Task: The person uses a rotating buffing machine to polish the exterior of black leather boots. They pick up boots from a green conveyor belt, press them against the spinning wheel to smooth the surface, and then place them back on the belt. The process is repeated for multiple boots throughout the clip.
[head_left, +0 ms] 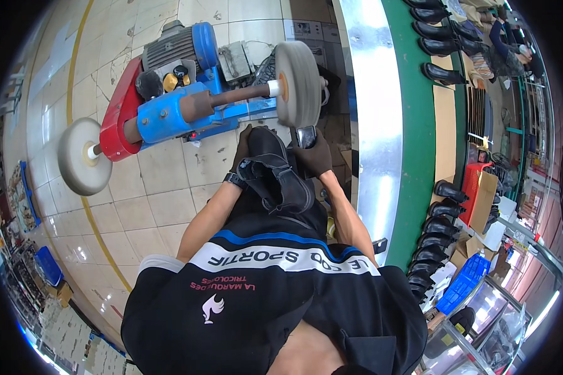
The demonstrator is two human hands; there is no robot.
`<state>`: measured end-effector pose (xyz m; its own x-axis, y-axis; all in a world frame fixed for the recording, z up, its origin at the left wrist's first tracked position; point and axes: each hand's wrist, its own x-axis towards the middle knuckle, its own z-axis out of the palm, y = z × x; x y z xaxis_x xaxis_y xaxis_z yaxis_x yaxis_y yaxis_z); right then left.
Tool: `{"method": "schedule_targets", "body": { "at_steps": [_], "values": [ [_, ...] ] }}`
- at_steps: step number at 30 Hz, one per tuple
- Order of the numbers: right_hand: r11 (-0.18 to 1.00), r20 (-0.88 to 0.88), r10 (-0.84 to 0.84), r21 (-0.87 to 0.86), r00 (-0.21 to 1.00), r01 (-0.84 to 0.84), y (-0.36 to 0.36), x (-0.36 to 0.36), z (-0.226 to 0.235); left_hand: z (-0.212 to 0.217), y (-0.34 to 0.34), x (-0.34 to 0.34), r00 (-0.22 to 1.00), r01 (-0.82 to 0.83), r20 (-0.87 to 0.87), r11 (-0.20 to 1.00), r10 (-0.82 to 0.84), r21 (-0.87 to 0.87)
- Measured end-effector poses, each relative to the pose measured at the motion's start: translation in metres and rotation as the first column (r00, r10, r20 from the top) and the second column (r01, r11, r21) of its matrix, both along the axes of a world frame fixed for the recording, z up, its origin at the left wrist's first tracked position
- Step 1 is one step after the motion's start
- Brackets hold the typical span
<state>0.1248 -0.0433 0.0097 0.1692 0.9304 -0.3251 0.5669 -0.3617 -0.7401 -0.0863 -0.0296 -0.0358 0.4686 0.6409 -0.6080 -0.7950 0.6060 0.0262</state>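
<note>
A black ankle-high shoe [275, 178] is in front of me, its opening toward me and its toe toward the machine. My left hand [244, 152], in a dark glove, is closed round its left side near the toe. My right hand [314, 156], gloved too, is closed on a small dark piece with a shiny face [306, 135]; its kind I cannot make out. That piece is just under the grey buffing wheel [299, 87], at or very near its rim. The fingers of both hands are partly hidden.
The wheel's shaft runs left through a blue housing [162, 115] and red belt guard [120, 103] to a second wheel [84, 156]. A motor [175, 47] stands behind. On my right, a metal-edged green conveyor bench [413, 156] bears several black shoes [443, 74].
</note>
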Motion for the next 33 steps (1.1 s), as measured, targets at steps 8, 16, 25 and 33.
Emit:
{"method": "schedule_targets", "body": {
  "at_steps": [8,16,25,33],
  "values": [
    [1.000,-0.013,-0.011,-0.004,1.000,0.011,-0.002,0.004,-0.010,0.012,-0.005,0.005,1.000,0.026,-0.012,0.999,-0.027,-0.045],
    [0.982,0.098,-0.170,0.096,0.981,0.160,-0.025,0.072,-0.003,0.002,-0.015,0.003,0.992,0.122,0.038,0.990,-0.120,-0.065],
    [0.830,0.607,-0.349,-0.154,0.714,0.536,-0.096,0.237,-0.017,-0.067,-0.021,0.040,0.769,0.606,-0.622,0.486,-0.152,0.630],
    [0.954,0.090,0.167,-0.265,0.982,-0.139,-0.099,0.167,0.102,-0.058,-0.014,0.064,0.883,0.469,-0.104,0.865,-0.458,0.177]
  ]
}}
